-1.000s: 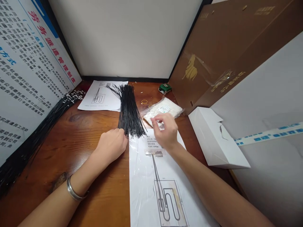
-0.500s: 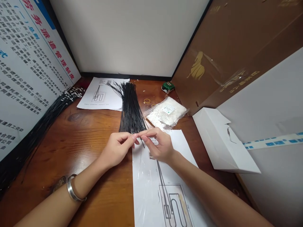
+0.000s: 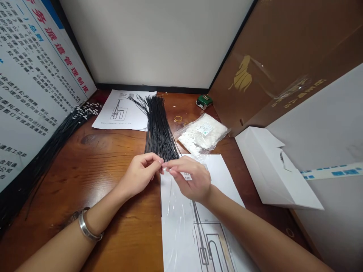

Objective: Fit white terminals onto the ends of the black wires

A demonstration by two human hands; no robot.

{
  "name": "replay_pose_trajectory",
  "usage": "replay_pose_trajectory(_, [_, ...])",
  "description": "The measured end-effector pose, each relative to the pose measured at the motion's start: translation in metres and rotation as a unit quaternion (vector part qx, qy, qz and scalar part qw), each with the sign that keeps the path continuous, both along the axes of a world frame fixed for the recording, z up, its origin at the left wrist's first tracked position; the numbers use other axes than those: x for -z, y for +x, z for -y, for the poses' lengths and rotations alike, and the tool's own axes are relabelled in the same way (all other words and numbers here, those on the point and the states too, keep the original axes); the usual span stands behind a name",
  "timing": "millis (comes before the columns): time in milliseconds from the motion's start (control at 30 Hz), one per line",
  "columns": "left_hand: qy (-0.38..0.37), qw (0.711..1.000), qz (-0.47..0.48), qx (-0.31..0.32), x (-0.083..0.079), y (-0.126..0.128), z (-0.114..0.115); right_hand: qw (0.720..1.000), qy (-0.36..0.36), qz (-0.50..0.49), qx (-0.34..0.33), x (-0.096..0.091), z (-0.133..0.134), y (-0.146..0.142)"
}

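Note:
My left hand (image 3: 143, 173) is closed, its thumb and forefinger pinching a thin black wire (image 3: 161, 196) that hangs down along the paper's left edge. My right hand (image 3: 194, 177) meets it fingertip to fingertip, closed on something too small to make out. A tiny white piece (image 3: 165, 169) shows between the two hands. Just behind them lies a thick bundle of black wires (image 3: 159, 128), its near end partly hidden by my fingers. Under the right hand is a plastic-covered drawing sheet (image 3: 178, 234).
A clear bag of small white parts (image 3: 205, 132) lies right of the bundle. Beyond it sits a green tape measure (image 3: 204, 101). Another drawing (image 3: 109, 117) lies back left. More black wires with white ends (image 3: 65, 128) run along the left board. A white folded box (image 3: 272, 166) stands right.
The black wire end that stuck out below my fingers has gone from there, and a wire now hangs below my left hand. My right thumb has moved slightly away from its forefinger. The view has shifted a little.

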State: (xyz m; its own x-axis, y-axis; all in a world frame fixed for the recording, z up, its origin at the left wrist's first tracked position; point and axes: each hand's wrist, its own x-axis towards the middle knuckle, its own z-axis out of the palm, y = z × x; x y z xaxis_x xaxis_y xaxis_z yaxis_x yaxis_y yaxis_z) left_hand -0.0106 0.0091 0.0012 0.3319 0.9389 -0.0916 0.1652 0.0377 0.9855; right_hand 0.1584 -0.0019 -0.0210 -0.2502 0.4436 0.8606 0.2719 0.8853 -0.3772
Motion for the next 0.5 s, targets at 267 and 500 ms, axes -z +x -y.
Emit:
replay_pose_trajectory(267, [0.088,0.987,-0.024,0.131,-0.008,-0.004,0.004,1.000,-0.010,0.003,0.021,0.000,-0.005,0.001])
replay_pose_trajectory(500, [0.006,0.999,-0.029,0.023,-0.004,0.000,0.003,0.999,0.022,-0.006,-0.028,-0.005,0.006,-0.001])
